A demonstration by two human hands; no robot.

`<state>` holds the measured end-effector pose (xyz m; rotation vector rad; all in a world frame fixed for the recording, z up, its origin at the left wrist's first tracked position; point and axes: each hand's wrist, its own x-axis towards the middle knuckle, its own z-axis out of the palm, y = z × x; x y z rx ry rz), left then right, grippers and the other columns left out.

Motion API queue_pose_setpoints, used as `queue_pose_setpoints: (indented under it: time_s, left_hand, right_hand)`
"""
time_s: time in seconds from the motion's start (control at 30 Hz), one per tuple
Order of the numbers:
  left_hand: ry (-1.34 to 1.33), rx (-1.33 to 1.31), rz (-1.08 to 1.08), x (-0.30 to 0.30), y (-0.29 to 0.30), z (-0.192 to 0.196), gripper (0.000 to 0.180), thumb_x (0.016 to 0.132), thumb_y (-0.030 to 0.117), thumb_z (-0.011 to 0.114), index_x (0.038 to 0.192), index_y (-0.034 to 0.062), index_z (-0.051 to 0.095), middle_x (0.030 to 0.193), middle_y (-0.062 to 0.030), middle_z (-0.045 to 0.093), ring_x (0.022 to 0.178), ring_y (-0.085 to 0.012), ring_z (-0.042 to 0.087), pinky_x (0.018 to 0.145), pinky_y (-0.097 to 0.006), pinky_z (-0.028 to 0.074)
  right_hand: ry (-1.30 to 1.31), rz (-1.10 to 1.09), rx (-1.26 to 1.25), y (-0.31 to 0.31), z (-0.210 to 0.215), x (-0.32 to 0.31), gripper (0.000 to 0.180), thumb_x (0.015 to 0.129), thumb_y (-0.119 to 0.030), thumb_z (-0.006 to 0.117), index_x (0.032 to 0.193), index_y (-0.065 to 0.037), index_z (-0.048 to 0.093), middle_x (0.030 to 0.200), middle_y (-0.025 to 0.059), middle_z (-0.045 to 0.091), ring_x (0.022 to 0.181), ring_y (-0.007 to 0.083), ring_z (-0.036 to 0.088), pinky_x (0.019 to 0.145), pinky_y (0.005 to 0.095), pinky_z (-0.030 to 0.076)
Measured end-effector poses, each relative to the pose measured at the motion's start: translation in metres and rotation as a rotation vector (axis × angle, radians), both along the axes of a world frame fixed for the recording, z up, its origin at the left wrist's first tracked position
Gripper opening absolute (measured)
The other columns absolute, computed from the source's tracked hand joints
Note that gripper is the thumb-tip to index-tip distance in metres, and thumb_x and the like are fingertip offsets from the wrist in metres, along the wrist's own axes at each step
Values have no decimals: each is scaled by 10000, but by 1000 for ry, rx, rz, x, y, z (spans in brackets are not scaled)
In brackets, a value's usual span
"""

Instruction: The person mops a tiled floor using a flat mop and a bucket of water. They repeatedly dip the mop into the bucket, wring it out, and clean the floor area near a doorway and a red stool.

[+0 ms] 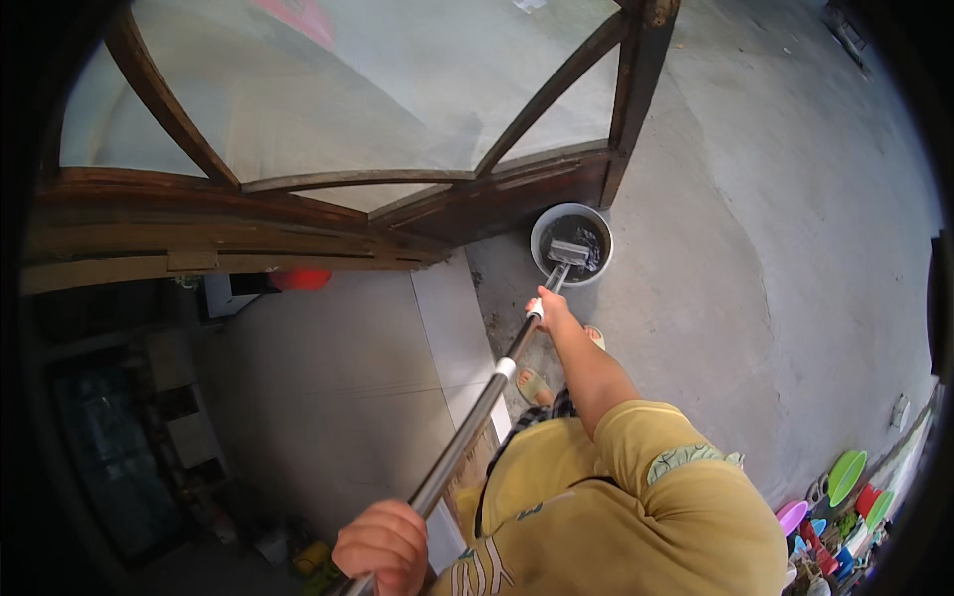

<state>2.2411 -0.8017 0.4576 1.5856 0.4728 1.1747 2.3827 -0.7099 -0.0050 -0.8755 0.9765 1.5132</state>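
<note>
A long metal-poled mop (467, 427) slants from the lower left up to a grey bucket (538, 260) of dark water. Its flat, pale grey head (568, 252) is at the water, inside the rim; how deep it reaches I cannot tell. My left hand (383, 544) is closed round the upper end of the pole, close to my body. Farther down, by a white collar, my right hand (547, 308) grips the same pole with its arm stretched out. The bucket stands on concrete, just beyond my sandalled feet (534, 385).
A wooden-framed glass door (517, 194) stands beside the bucket, at the far left. Pale floor tiles (328, 368) lie indoors to my left, with a red object (301, 279) near the door. Concrete ground (715, 258) spreads right. Colourful basins (847, 478) and clutter line the lower right.
</note>
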Motion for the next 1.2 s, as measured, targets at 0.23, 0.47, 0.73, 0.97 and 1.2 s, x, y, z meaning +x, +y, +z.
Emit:
queue_pose_setpoints:
  time_s: [0.23,0.47,0.73,0.97,1.2]
  left_hand:
    - [128,-82,-149,-19,13,-15,268,831,181,590,610,54,508,512,-54,510,452,-160,467,481,-268,410]
    - [82,-58,-70,-27,25,-16,240,782,158,601,582,72,500,477,-37,487,427,-162,455,463,-268,407]
    - [96,-103,-47,-33,41,-12,209,712,107,614,555,67,482,478,-41,445,408,-166,428,447,-279,388]
    - [21,-79,16,-16,31,-27,305,779,137,666,548,102,470,463,-5,429,415,-127,437,459,-243,396]
    - [-54,-109,-65,-15,30,-32,310,771,25,588,505,102,449,477,-22,476,426,-130,449,465,-250,412]
  right_hand:
    - [59,-110,-2,-11,-119,22,256,881,-209,462,1037,-26,374,814,153,523,670,297,578,586,438,541]
    - [-44,19,-62,-18,5,-21,273,941,-307,412,895,-38,421,654,74,458,499,220,477,430,377,451]
    - [-93,-53,-18,-25,75,-38,247,957,-187,364,991,56,398,789,132,520,625,223,520,544,331,476]
    - [-460,224,-169,9,-97,11,194,926,-144,392,869,32,451,597,107,492,456,195,501,400,317,440]
    - [-525,366,-188,24,-152,23,203,901,-156,367,821,6,460,624,102,503,452,184,493,395,311,454]
